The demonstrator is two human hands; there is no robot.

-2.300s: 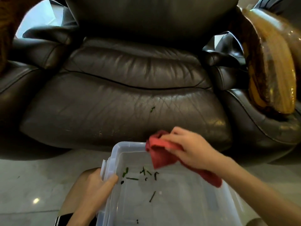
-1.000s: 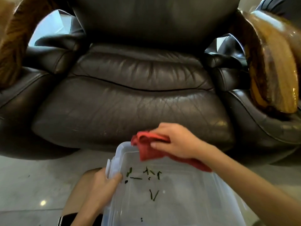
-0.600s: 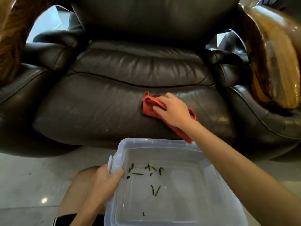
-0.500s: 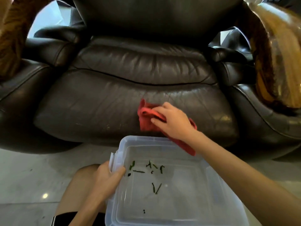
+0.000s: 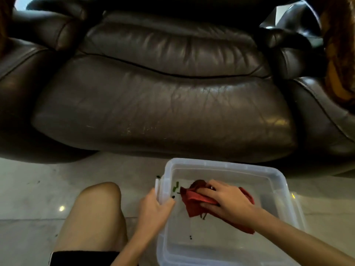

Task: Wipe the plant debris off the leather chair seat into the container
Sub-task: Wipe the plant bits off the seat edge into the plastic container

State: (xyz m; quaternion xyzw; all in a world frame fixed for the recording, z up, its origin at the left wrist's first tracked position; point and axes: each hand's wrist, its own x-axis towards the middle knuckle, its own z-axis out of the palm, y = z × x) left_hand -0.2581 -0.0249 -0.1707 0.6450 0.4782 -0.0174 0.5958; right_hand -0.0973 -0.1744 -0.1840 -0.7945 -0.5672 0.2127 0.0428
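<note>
Nearest the camera, beside the clear plastic container, a bare knee rests on the pale floor. The left hand is clamped on the container's left rim, thumb inside the wall, steadying it. The right hand is inside the container, fingers closed over a bunched red cloth, which it presses low toward the container's floor.

The step in hand looks like shedding the cloth's load. To do it well, the cloth should be shaken or rubbed low inside the walls, so that nothing flicks over the rim, while the left hand keeps its brace.

The plant debris lies in the container: green slivers between the two hands, just left of the cloth, a strand hanging under the cloth's lower edge, and a dark speck nearer the camera. One dark fleck sits outside the container, on the floor by its far-left corner; it may need picking up.

Beyond the container, the leather chair seat shows no green bits; only pale scuffs mark its front edge. The wiping therefore seems nearly complete.
</note>
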